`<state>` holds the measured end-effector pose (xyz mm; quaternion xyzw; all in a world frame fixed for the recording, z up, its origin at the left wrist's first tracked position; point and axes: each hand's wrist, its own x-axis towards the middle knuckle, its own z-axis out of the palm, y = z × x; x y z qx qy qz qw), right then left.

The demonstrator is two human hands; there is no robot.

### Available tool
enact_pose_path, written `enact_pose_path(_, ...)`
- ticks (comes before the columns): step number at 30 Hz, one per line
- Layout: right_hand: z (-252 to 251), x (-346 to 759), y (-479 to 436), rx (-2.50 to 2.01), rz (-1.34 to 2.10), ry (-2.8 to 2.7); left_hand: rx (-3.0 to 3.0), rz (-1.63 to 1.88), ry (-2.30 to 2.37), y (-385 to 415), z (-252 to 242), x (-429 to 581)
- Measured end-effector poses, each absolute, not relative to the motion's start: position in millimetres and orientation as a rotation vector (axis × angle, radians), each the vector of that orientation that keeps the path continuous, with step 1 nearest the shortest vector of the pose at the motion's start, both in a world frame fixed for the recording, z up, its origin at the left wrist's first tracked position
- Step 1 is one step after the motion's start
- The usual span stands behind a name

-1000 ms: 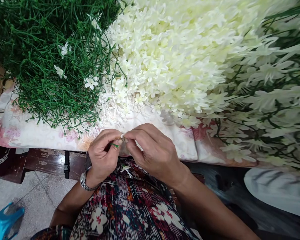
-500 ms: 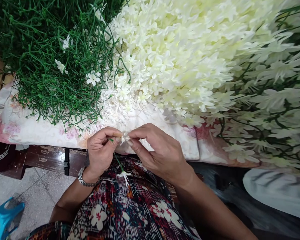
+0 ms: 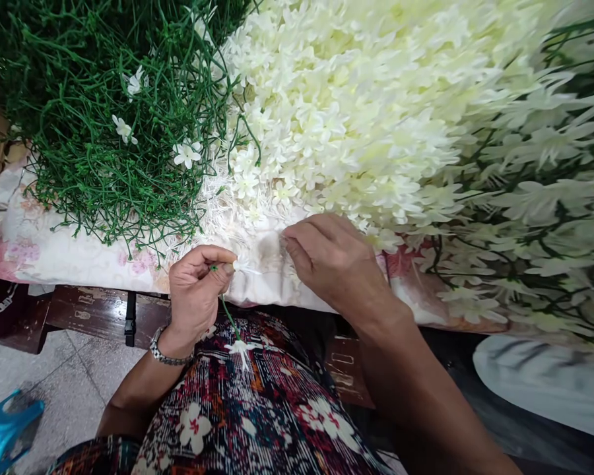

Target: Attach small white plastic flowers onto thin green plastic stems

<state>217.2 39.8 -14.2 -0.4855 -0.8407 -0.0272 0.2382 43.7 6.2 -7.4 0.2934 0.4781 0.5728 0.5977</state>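
Pinched between the thumb and fingers of my left hand (image 3: 198, 285) is an artificial flower stem (image 3: 230, 318), thin and green. A white flower (image 3: 246, 265) with fine strands sticks out at those fingertips. Another white flower (image 3: 239, 353) on the stem dangles below, in front of the patterned clothing. My right hand (image 3: 334, 264) hovers over the cloth to the right, apart from the left, its thumb and fingers close together; whether anything tiny is between them is hidden. Loose white stamens (image 3: 222, 204) lie just beyond the hands.
Green plastic stems (image 3: 119, 152) are heaped at left, a few bearing white flowers. A large pile of creamy white blossoms (image 3: 336, 112) fills the middle. Finished-looking flower sprays (image 3: 539, 198) lie at right. Floral cloth (image 3: 79, 254) covers the surface; a blue object (image 3: 10, 425) stands on the floor.
My right hand has drawn away from the flower, up and to the right toward the blossom pile. My left hand keeps hold of the stem, shifted slightly left.
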Motion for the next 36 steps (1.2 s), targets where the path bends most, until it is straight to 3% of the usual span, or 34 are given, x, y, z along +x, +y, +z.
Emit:
enact_pose_path(10,22.2,203.1,16.9,-1.017,0.350,-2.216,0.635,1.319,1.041,4.9,-6.7,46.3)
enact_pose_path(21,12.5,185.3,10.9,-1.007,0.253,-2.138,0.853,1.357,1.037,0.5,-10.4,47.0)
enact_pose_path(36,12.5,202.0,6.9,-1.072,0.609,-1.896,1.366,1.173,1.037,-2.9,-5.8,44.5)
